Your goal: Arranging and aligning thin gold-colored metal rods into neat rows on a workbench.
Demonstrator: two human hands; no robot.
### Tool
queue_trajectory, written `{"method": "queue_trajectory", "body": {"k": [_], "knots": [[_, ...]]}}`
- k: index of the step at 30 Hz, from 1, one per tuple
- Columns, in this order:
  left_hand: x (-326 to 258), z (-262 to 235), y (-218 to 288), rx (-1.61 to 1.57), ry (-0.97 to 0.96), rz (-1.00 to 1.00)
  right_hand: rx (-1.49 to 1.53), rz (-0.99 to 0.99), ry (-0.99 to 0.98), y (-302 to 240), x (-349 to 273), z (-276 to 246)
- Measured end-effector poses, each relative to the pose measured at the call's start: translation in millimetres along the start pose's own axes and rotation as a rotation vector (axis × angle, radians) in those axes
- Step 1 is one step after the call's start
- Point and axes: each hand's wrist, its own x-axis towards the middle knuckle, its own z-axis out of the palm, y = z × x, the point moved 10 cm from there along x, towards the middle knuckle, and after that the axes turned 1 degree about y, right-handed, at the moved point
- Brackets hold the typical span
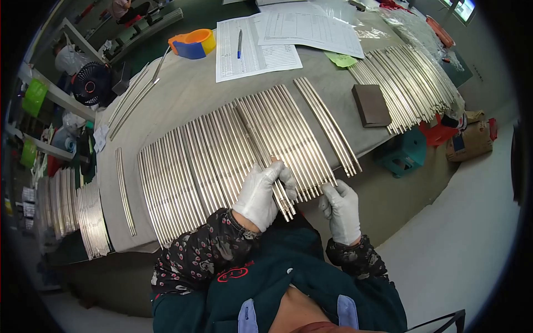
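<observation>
Many long shiny metal strips (222, 150) lie side by side across a grey-covered table (183, 89). My left hand (260, 194), in a white glove, grips a strip (261, 150) that lies slanted on top of the row, its near end at the table's front edge. My right hand (341, 208), also gloved, rests its fingers against the near ends of the strips (316, 188) at the right of the row. A separate small bundle of strips (327, 125) lies just right of the main row.
Another batch of strips (405, 83) and a dark brown block (371, 104) sit at the right. Printed sheets (250, 50) with a blue pen (240, 43), a tape roll (192, 43), a fan (91, 83) and more strips on a lower shelf (83, 213) surround the table.
</observation>
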Motion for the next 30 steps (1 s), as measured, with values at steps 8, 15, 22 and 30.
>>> {"method": "queue_trajectory", "body": {"k": [8,15,22,30], "knots": [[1.0,-4.1,-0.9,-0.036,0.007,0.01,0.075,0.018,0.076,3.5,-4.7,-2.3],[0.8,0.1,3.5,-0.03,-0.008,0.028,0.085,-0.006,0.127,4.8,-6.7,-10.3],[-2.6,1.8,4.2,0.0,-0.009,0.018,0.224,0.002,0.101,5.6,0.9,-9.1],[-3.4,2.8,6.2,0.024,-0.011,0.045,0.208,0.025,0.125,2.9,-4.8,-6.5]]}}
